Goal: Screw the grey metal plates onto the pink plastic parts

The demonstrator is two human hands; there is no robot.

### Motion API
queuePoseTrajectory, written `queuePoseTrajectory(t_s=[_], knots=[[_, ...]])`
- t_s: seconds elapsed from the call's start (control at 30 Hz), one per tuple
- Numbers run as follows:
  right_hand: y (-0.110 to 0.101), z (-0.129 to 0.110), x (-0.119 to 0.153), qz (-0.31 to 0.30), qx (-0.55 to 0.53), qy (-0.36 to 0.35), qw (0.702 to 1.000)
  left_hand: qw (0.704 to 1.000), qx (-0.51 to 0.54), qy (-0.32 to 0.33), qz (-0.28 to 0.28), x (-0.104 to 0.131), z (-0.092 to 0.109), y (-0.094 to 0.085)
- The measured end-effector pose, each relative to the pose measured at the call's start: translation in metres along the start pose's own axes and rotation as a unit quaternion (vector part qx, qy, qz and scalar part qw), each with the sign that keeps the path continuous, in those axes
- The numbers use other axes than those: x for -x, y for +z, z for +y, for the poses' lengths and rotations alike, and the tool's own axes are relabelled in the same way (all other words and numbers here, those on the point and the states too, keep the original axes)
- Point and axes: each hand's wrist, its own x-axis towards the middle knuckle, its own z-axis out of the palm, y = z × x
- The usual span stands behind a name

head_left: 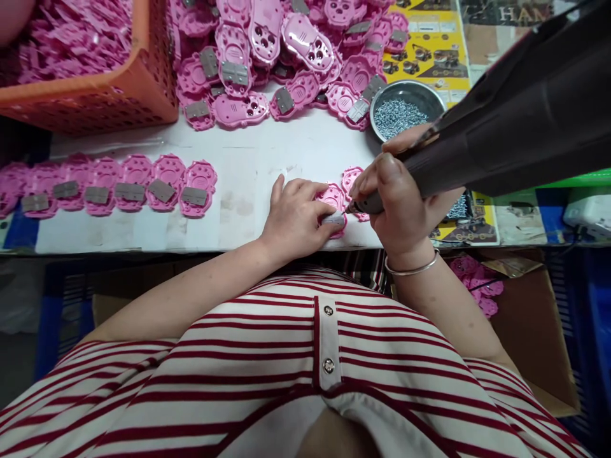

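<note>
My right hand is wrapped round the nose of a dark electric screwdriver, whose body slants up to the upper right. Its tip meets the right side of a pink plastic casing lying flat on the table. A small grey cover sits on the lower part of that casing. My left hand grips the casing from the left, thumb and fingers pressing on it and the cover. Just right of it lies another pink casing, partly hidden behind my right hand.
A row of pink casings with grey covers runs along the left. Loose casings are heaped at the back, beside an orange basket of pink parts. A metal bowl of screws stands back right. Below the edge is a cardboard box.
</note>
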Motion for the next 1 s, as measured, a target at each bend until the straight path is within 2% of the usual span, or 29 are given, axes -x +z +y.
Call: queuePoseTrajectory(t_s=[0.1,0.3,0.43,0.53,0.6,0.7,0.83,1.0], knots=[[-0.004,-0.015,-0.004,0.053,-0.069,-0.078,0.993,1.0,-0.007,0.0,-0.003,0.001,-0.003,0.001],[-0.032,-0.055,-0.017,0.141,-0.072,-0.12,0.98,0.999,-0.014,0.036,0.019,-0.001,-0.005,0.001],[-0.043,-0.065,-0.01,0.172,-0.045,-0.103,0.979,0.997,-0.038,0.07,0.02,-0.019,0.01,0.003],[-0.045,-0.067,-0.002,0.153,-0.061,-0.079,0.983,0.995,-0.05,0.086,-0.01,-0.037,0.022,0.007],[-0.047,-0.068,0.0,0.15,-0.058,-0.068,0.985,0.994,-0.055,0.087,-0.022,-0.047,0.026,0.01],[-0.05,-0.064,-0.004,0.183,-0.04,-0.084,0.979,0.995,-0.054,0.084,-0.023,-0.052,0.025,0.012],[-0.054,-0.053,-0.008,0.2,-0.07,-0.148,0.966,0.995,-0.044,0.085,0.006,-0.039,0.015,0.007],[-0.056,-0.039,-0.003,0.199,-0.021,-0.099,0.975,0.995,-0.049,0.084,0.036,-0.004,-0.003,0.001]])
